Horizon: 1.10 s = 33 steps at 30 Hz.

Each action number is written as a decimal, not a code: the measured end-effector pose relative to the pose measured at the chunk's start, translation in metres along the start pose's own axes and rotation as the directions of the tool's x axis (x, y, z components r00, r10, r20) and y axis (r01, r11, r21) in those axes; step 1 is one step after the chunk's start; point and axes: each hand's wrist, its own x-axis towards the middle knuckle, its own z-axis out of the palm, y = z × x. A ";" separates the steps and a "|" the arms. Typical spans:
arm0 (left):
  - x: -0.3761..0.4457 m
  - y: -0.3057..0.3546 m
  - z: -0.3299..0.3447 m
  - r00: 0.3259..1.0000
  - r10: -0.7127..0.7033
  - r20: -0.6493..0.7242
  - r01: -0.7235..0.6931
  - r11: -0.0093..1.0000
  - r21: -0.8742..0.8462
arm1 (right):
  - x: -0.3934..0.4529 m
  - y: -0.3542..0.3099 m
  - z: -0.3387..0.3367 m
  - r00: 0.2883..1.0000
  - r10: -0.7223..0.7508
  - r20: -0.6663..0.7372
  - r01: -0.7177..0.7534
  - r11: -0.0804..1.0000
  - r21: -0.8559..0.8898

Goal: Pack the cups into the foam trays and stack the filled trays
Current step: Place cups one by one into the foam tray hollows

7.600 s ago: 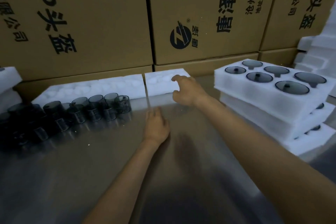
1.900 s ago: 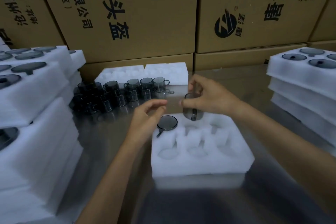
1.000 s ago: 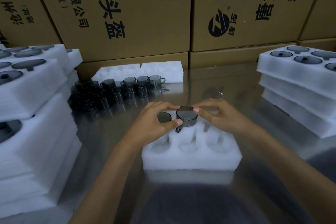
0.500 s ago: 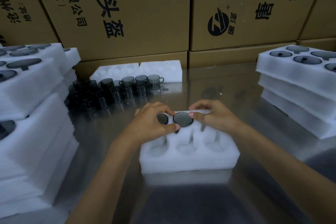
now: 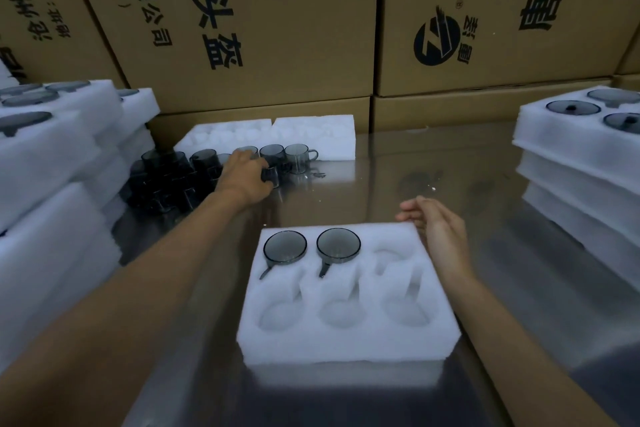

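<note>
Head view, foam tray (image 5: 346,340): white, six pockets, on the desk (image 5: 398,177); two smoky glass cups (image 5: 285,247) fill the far left and far middle pockets.
Left hand (image 5: 242,177): fingers curled round a loose cup (image 5: 272,175) among the cluster.
Right hand (image 5: 438,229): relaxed, fingers straight, touching the tray's far right corner.
Around: filled tray stacks (image 5: 581,156) either side, empty trays (image 5: 277,137) behind the cups.
Room: reflective desk, cardboard cartons (image 5: 277,28) behind.

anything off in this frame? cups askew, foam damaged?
Nothing stands out. Two cups sit level in the back row of the foam tray, handles in their slots; four pockets empty. Left hand grips a loose cup.
</note>
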 end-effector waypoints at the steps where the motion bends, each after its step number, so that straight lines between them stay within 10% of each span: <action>1: 0.003 0.000 0.003 1.000 0.016 -0.009 -0.016 1.000 -0.019 | 0.001 0.003 0.001 1.000 -0.008 0.013 0.009 1.000 -0.026; 17: -0.049 0.059 -0.040 0.968 0.244 -0.057 -0.223 0.735 -0.640 | -0.003 -0.023 -0.008 0.978 0.155 0.142 -0.171 0.979 0.110; 26: -0.116 0.114 -0.067 0.790 0.614 0.004 -0.345 0.449 -0.824 | -0.039 -0.068 -0.023 0.841 0.055 0.539 0.046 0.984 -0.172; 33: -0.128 0.114 -0.041 0.846 0.533 -0.005 -0.300 0.468 -0.831 | -0.067 -0.063 -0.029 0.906 -0.096 0.412 0.263 0.890 -0.372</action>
